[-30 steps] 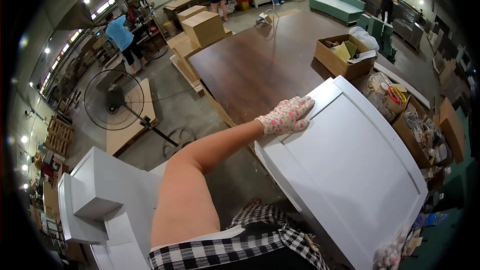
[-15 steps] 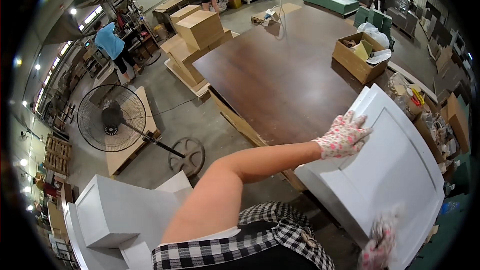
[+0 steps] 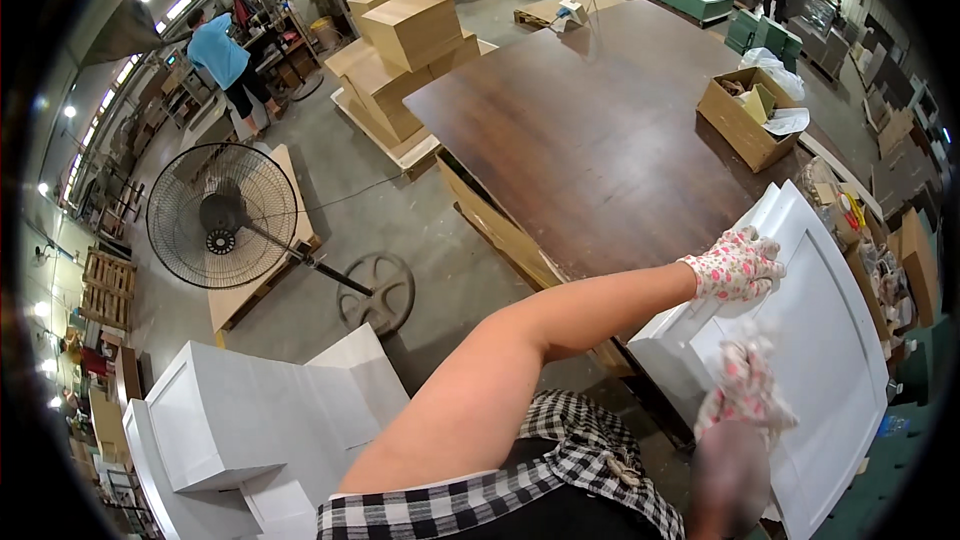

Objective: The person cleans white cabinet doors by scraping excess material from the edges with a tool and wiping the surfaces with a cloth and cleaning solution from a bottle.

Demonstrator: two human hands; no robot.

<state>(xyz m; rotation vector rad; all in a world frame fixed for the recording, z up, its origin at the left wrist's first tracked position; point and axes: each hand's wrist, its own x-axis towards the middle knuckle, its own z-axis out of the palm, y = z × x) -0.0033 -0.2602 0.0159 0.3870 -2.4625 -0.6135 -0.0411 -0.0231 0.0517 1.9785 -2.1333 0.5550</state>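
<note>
A white moulded panel with a raised border and a curved outer edge leans at the near corner of a brown tabletop. My left hand, in a white glove with pink print, lies on the panel's upper left border, fingers apart. Lower down over the panel face is my right hand in a matching glove. Motion smears its fingers, and a pale blur near the fingertips is too unclear to name.
A cardboard box of scraps sits on the tabletop's right. A pedestal fan stands left, behind a white cabinet-like piece. Brown cartons are stacked beyond. A person in blue works far left. More open boxes line the right.
My right hand has moved up the panel from its lower edge toward my left hand. The left hand stays on the upper border, its fingers less spread. The view has shifted slightly.
</note>
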